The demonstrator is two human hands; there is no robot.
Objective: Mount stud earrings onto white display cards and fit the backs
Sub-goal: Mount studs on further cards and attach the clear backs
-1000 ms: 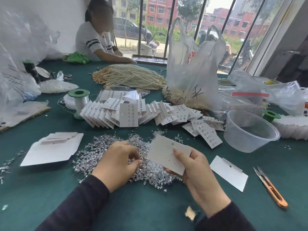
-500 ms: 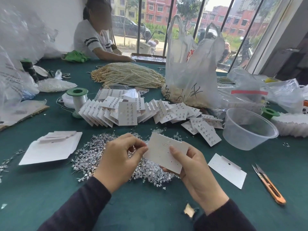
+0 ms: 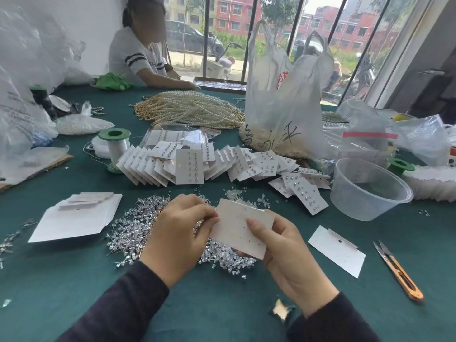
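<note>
Head view: right hand [image 3: 283,245] grips white card [image 3: 243,223]; fingers of left hand [image 3: 177,230] pinch its left edge.

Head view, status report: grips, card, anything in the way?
Right grip holds display card, no studs visible. Left grip pinched at card's left edge, contents hidden. Stud pile beneath, nothing blocking.

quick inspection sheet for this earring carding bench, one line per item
surface: green cloth, loose studs scattered
job's things: display card in hand, holes visible; stud pile beneath; filled cards behind; blank cards at left
clutter: plastic tub, snips, plastic bag, pearl strands
grippers: right hand holds the card; left hand pinched at its left edge, contents hidden
cables: nothing seen
surroundings: second person seated across; windows onto street
</note>
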